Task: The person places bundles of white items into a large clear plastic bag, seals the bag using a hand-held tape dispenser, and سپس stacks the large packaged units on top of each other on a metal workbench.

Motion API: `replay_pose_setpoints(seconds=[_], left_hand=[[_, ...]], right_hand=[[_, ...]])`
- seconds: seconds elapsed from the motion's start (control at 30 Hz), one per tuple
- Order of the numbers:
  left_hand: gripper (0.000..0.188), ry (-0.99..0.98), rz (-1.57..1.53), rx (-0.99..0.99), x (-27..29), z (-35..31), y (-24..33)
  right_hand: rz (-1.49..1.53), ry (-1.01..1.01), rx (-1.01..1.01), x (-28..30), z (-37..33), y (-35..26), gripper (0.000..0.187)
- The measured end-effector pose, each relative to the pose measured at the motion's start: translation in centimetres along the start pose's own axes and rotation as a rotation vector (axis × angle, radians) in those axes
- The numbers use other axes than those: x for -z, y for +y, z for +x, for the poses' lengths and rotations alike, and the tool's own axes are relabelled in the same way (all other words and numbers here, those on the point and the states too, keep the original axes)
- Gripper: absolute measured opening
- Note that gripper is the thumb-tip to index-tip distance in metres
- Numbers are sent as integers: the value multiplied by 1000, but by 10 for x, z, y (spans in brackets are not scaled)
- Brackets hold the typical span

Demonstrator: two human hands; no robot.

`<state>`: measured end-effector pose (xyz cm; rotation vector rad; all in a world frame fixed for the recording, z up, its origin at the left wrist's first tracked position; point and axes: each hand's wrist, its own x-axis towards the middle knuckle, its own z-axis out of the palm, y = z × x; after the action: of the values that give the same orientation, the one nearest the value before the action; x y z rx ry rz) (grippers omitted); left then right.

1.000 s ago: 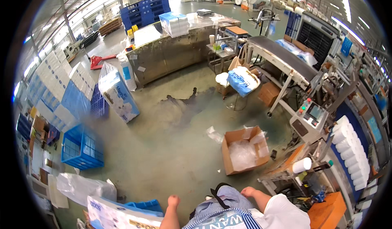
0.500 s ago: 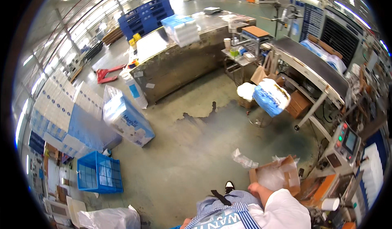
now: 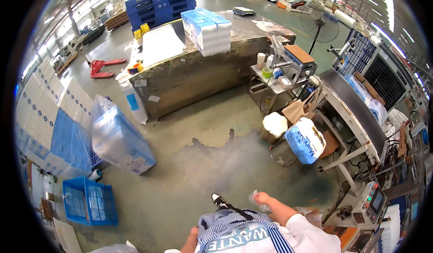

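Note:
My right hand (image 3: 263, 198) is held out low in front of my body, its fingers closed on a crumpled piece of clear plastic film (image 3: 254, 200). By my left side, my left hand (image 3: 193, 233) hangs against the striped apron (image 3: 216, 221), with its fingers hidden. Partly behind my right arm, a cardboard box (image 3: 313, 215) with clear plastic in it stands on the floor. Farther ahead, a blue-and-white wrapped pack (image 3: 305, 140) rests on a stool beside a pale round bundle (image 3: 274, 126).
A large metal table (image 3: 203, 68) carries a blue-and-white pack (image 3: 207, 31). On the left stand a tall plastic-wrapped pack (image 3: 122, 140), stacked packs (image 3: 67, 140) and a blue crate (image 3: 90, 201). To the right are a conveyor (image 3: 349, 99) and a control panel (image 3: 370, 204).
My right hand has come away from the cardboard box, leftward, and now has the plastic film in it. My view has shifted, and more of my left arm shows.

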<state>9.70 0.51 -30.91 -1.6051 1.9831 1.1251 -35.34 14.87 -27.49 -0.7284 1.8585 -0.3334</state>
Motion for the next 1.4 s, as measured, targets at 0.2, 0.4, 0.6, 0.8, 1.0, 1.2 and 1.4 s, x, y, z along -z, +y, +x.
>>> replay_pose_setpoints(seconds=[0.2,0.4,0.6,0.8,1.0,1.2,1.4], left_hand=[[14,36,-464,184,149,144,110],[13,-82,-553,84,224,247,226],[15,-151,-275,-91,237,330,262],[19,-75,-218,-94,329,421,295],[22,-58,71,-114,332,512,414],[21,-111,186,-299,373,628,505],[14,-264,-247,-22,460,706,632]], right_hand=[[-128,-18,-270,37,24,40,18],[415,230,-461,65,86,12,19],[191,547,-456,166,187,-18,22],[409,1173,-120,419,288,-153,36],[314,1613,21,687,312,-233,46],[-38,1708,-347,793,296,-315,77],[-29,1559,-563,826,311,-323,87]])
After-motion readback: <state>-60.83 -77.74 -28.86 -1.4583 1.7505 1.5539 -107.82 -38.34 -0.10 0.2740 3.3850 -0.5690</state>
